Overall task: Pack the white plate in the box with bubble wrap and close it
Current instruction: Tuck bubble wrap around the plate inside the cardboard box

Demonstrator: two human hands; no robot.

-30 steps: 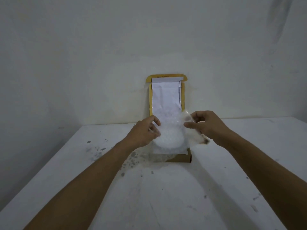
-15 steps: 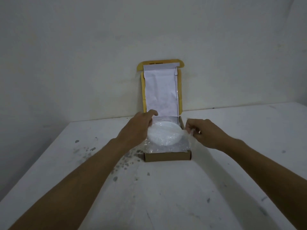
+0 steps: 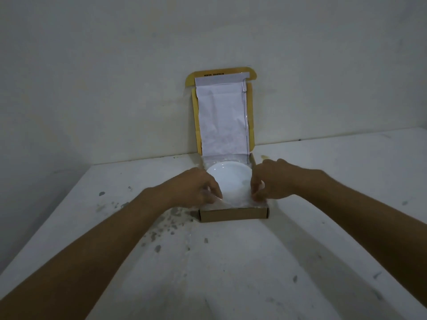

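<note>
A shallow cardboard box sits on the white table, its yellow lid standing upright against the wall with a white sheet stuck inside it. The white plate lies flat in the box on clear bubble wrap that lines the bottom and edges. My left hand is at the box's left side, fingers pinched on the wrap near the front left corner. At the right side, my right hand pinches the wrap by the plate's rim.
The table is white with grey paint chips left of the box. A bare wall rises directly behind the box, and the table's left edge drops off at the far left.
The wrap, first held up over the box, has come down. Both hands have moved from the plate's far side to the box's near corners. The plate's top now shows bare.
</note>
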